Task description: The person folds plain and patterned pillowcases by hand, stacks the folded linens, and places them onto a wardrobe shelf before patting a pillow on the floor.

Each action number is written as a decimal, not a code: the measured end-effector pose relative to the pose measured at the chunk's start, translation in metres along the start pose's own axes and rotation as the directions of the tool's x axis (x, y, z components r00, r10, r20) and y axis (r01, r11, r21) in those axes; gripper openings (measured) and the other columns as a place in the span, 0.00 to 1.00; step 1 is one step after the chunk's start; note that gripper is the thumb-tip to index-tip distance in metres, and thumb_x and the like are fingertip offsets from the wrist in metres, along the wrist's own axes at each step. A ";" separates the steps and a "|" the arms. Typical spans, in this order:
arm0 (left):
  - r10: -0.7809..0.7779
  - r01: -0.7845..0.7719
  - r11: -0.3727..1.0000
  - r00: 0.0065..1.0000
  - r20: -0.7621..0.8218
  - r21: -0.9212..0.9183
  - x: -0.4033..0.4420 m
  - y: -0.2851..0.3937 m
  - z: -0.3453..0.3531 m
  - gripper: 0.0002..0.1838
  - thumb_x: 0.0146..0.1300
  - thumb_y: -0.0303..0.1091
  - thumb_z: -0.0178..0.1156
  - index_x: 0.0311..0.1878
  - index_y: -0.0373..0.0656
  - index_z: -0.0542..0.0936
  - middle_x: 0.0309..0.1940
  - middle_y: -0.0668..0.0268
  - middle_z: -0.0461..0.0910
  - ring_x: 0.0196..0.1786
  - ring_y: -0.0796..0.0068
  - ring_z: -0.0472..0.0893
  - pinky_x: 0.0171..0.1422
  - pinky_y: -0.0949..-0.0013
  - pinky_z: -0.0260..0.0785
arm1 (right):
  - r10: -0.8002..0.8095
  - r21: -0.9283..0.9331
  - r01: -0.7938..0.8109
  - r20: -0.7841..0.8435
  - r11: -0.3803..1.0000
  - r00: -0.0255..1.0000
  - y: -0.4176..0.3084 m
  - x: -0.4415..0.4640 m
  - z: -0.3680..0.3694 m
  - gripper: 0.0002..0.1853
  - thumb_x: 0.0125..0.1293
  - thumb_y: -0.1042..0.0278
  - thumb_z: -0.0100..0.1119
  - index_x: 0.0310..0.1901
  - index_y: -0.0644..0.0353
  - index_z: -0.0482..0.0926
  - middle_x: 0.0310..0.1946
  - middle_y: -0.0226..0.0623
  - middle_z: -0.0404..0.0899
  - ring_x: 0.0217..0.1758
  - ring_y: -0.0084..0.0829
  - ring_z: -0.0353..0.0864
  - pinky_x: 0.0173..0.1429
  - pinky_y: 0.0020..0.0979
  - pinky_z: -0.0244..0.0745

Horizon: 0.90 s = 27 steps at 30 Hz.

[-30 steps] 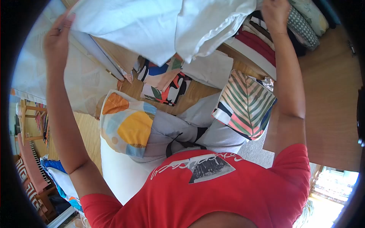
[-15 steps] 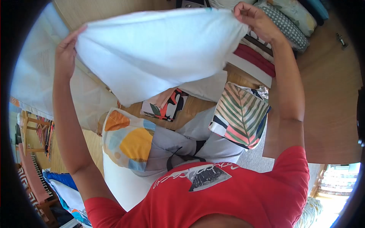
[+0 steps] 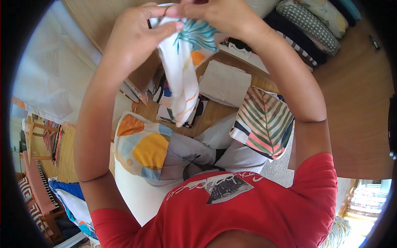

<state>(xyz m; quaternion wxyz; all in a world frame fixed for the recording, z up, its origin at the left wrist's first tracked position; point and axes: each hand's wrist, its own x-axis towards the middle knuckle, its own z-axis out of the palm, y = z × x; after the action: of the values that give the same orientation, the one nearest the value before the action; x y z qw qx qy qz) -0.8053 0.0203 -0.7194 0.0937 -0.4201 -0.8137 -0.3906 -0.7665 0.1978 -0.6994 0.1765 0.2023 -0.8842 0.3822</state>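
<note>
A white cloth (image 3: 185, 82) with a teal leaf print and an orange patch hangs gathered from both my hands at the top of the view. My left hand (image 3: 138, 37) pinches its upper edge between thumb and fingers. Close beside it, my right hand (image 3: 215, 16) grips the same edge, its fingertips partly cut off by the frame. On one thigh lies a folded cloth with orange and yellow shapes (image 3: 144, 144). A folded leaf-print cloth (image 3: 262, 124) rests on the other.
On the wooden floor are a folded white cloth (image 3: 225, 82) and a folded patterned cloth (image 3: 165, 113), partly hidden. Stacked bedding (image 3: 308, 27) fills the shelf at upper right, beside an open wooden door (image 3: 343, 120). A sheer curtain (image 3: 45, 74) hangs at left.
My hands have come together from wide apart, so the stretched white cloth now hangs as a narrow bunch with its printed side showing. The folded white cloth on the floor is more exposed.
</note>
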 end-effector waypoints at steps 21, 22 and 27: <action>-0.151 0.150 0.988 0.988 0.030 0.025 0.007 -0.083 -0.039 0.15 0.58 0.34 0.61 0.44 0.32 0.79 0.36 0.68 0.78 0.37 0.84 0.74 0.41 0.81 0.65 | 0.143 -0.029 -0.142 0.043 0.989 0.989 0.058 -0.037 -0.083 0.07 0.56 0.72 0.64 0.29 0.63 0.75 0.25 0.27 0.75 0.28 0.17 0.70 0.33 0.20 0.67; -0.096 0.095 0.995 0.993 0.064 0.027 0.009 -0.089 -0.037 0.16 0.57 0.34 0.61 0.44 0.32 0.79 0.36 0.68 0.78 0.37 0.84 0.74 0.42 0.80 0.65 | 0.101 0.007 -0.102 0.043 0.995 0.994 0.072 -0.031 -0.073 0.08 0.56 0.71 0.65 0.29 0.63 0.75 0.24 0.25 0.74 0.28 0.18 0.70 0.32 0.21 0.66; -0.256 0.293 0.934 0.948 -0.188 0.203 -0.020 -0.046 -0.080 0.36 0.58 0.25 0.58 0.68 0.41 0.54 0.50 0.55 0.75 0.44 0.71 0.78 0.49 0.70 0.71 | -0.017 0.216 0.049 -0.150 0.975 0.989 0.040 -0.001 -0.037 0.09 0.54 0.86 0.58 0.32 0.62 0.73 0.28 0.30 0.78 0.33 0.20 0.77 0.39 0.24 0.74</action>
<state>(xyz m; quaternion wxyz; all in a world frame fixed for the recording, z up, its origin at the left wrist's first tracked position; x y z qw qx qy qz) -0.8413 -0.0643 -0.7003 0.1500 -0.2562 -0.8939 -0.3359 -0.7791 0.2503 -0.7002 0.2244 0.2065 -0.8178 0.4880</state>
